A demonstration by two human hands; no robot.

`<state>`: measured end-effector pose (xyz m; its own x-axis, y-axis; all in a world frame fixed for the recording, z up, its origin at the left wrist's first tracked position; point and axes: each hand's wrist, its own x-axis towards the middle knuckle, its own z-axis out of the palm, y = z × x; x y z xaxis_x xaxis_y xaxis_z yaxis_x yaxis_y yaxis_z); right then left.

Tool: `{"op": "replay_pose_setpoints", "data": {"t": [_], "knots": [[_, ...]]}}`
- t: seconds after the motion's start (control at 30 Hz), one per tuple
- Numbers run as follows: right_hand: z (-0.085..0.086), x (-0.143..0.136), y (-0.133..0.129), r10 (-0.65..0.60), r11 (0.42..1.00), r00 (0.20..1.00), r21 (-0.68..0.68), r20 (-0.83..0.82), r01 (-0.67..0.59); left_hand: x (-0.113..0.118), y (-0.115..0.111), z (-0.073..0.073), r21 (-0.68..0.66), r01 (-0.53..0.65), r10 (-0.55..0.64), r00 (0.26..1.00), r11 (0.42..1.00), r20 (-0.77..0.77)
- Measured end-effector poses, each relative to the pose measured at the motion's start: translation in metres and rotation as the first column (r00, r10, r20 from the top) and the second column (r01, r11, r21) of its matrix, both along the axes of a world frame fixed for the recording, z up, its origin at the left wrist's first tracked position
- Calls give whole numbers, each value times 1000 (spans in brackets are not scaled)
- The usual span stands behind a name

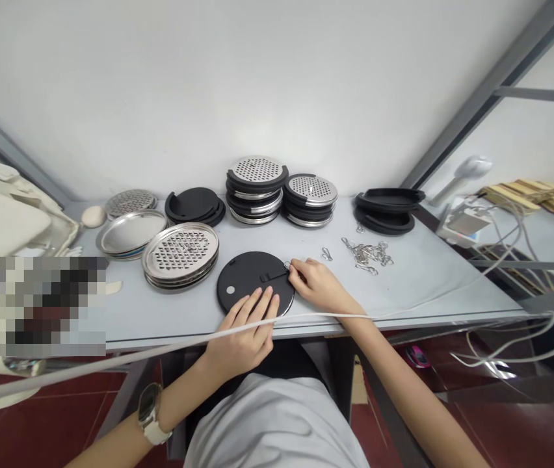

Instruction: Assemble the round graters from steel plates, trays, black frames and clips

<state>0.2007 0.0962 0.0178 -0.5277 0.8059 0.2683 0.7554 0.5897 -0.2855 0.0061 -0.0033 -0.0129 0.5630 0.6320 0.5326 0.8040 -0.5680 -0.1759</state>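
Observation:
A round black disc [248,276] lies flat near the table's front edge, with a pale dot and a small recessed slot on its face. My left hand [242,338] rests on its near side, fingers stretched out and pressing on the surface. At the disc's right edge, my right hand [320,286] pinches a small wire clip [287,264]; how far the clip is attached is hard to see. A similar loose metal clip [326,254] lies behind my right hand, and a heap of clips [369,253] sits farther right.
Left of the disc is a stack of perforated metal grater plates [180,252], near a smooth metal dish [133,232] and black round holders [194,205]. Assembled graters [257,170] stand stacked against the wall. More black holders [389,200] lie right. A white cable [326,315] crosses in front.

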Motion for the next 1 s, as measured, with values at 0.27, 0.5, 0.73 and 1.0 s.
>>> {"op": "replay_pose_setpoints", "data": {"t": [0.27, 0.5, 0.73, 1.0], "knots": [[2, -1, -1, -2, 1000, 1000, -2, -5, 2, 0, 0, -1, 9, 1, -1, 1000, 1000, 5], [2, 0, -1, 2, 1000, 1000, -7, -16, -2, 0, 0, 0, 13, 3, -3, 1000, 1000, 5], [1, 0, 0, -5, 1000, 1000, 1, -8, 5, 0, 0, -1, 11, 0, 0, 1000, 1000, 6], [2, -1, -2, -17, 1000, 1000, -10, -20, 17, 0, -1, 0, 21, -9, 9, 1000, 1000, -4]]}}
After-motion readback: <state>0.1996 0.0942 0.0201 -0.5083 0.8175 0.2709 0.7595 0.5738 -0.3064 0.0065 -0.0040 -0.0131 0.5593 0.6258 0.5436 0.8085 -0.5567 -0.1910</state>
